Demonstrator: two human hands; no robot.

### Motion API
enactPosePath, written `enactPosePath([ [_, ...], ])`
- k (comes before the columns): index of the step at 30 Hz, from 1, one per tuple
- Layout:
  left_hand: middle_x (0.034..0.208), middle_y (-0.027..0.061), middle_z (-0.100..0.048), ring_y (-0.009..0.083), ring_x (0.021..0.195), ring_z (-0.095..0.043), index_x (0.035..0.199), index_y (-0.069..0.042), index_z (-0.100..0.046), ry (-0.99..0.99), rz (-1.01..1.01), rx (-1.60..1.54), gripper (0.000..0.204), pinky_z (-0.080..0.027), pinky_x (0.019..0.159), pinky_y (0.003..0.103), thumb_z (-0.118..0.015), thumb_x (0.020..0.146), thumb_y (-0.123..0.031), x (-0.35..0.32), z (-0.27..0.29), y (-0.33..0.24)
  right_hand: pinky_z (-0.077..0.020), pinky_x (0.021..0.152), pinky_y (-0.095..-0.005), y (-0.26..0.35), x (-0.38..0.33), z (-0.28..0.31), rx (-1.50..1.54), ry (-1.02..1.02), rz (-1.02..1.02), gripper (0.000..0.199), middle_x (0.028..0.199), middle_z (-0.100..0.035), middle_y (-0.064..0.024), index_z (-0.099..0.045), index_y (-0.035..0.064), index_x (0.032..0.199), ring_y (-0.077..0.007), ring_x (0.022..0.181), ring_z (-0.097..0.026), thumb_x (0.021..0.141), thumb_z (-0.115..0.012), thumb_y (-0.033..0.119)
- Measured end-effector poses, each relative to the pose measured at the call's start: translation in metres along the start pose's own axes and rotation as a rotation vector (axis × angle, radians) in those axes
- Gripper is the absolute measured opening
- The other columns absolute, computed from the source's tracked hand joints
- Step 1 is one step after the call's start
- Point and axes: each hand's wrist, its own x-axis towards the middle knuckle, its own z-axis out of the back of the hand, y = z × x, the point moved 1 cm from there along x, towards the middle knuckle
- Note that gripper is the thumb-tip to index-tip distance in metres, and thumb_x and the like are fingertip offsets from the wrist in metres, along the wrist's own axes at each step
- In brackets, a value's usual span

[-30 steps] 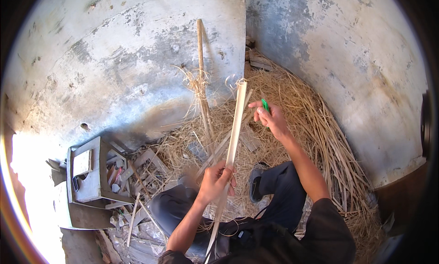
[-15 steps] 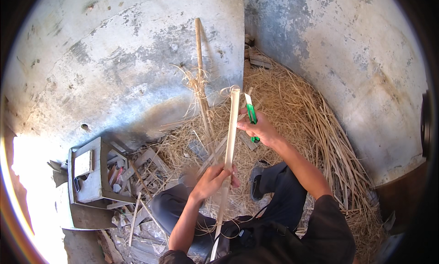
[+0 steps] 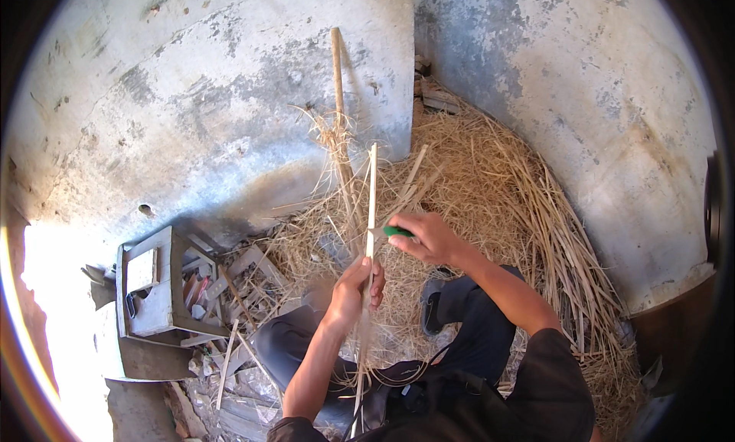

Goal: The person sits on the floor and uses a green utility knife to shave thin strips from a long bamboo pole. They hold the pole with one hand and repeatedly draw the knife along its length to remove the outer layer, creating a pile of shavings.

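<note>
My left hand point(image 3: 351, 289) is closed round a long pale strip of split bamboo or wood point(image 3: 373, 182). The strip stands nearly upright in front of me, turned edge-on, with its lower end running down between my legs. In my right hand point(image 3: 429, 237) is a green utility knife point(image 3: 398, 231), gripped by its handle. Its blade points left and meets the strip's right edge, a little above my left hand. Whether the blade has cut in cannot be made out.
A thin pole point(image 3: 338, 75) wrapped with shavings leans on the worn wall. Straw-like shavings point(image 3: 475, 159) cover the floor, with long thin strips point(image 3: 574, 251) heaped along the right wall. At left a battered wooden box stool point(image 3: 157, 289) stands by scrap wood.
My right hand has moved down and turned the knife from pointing up to pointing left, against the strip. The strip has turned from its broad face to its edge, leaning slightly left.
</note>
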Motion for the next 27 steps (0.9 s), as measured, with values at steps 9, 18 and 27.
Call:
enactPosePath([
  [9, 0.069, 0.0015, -0.043, 0.0105, 0.051, -0.037, 0.096, -0.010, -0.045, -0.069, -0.071, 0.047, 0.039, -0.033, 0.046, 0.025, -0.032, 0.116, -0.041, -0.001, 0.001, 0.005, -0.0561, 0.055, -0.0349, 0.016, 0.002, -0.013, -0.141, -0.109, 0.119, 0.034, 0.089, -0.077, -0.0085, -0.075, 0.0064, 0.102, -0.0242, 0.063, -0.072, 0.094, -0.073, 0.039],
  [18, 0.063, -0.0003, -0.038, 0.0087, 0.047, -0.034, 0.091, -0.011, -0.043, -0.088, -0.070, 0.071, 0.040, -0.030, 0.041, 0.025, -0.032, 0.116, -0.040, -0.003, -0.003, 0.002, -0.0550, 0.052, -0.0334, 0.010, 0.003, -0.009, -0.203, -0.180, 0.132, 0.034, 0.088, -0.078, -0.0078, -0.078, 0.0076, 0.103, -0.0226, 0.059, -0.071, 0.092, -0.076, 0.039],
  [27, 0.063, -0.0010, -0.039, 0.0084, 0.045, -0.034, 0.089, -0.011, -0.043, -0.101, -0.085, 0.190, 0.041, -0.029, 0.040, 0.025, -0.032, 0.116, -0.039, -0.004, -0.001, 0.002, -0.0529, 0.049, -0.0313, 0.005, 0.005, -0.002, -0.231, -0.208, 0.174, 0.033, 0.083, -0.078, -0.0082, -0.078, 0.0073, 0.100, -0.0199, 0.056, -0.069, 0.094, -0.073, 0.040],
])
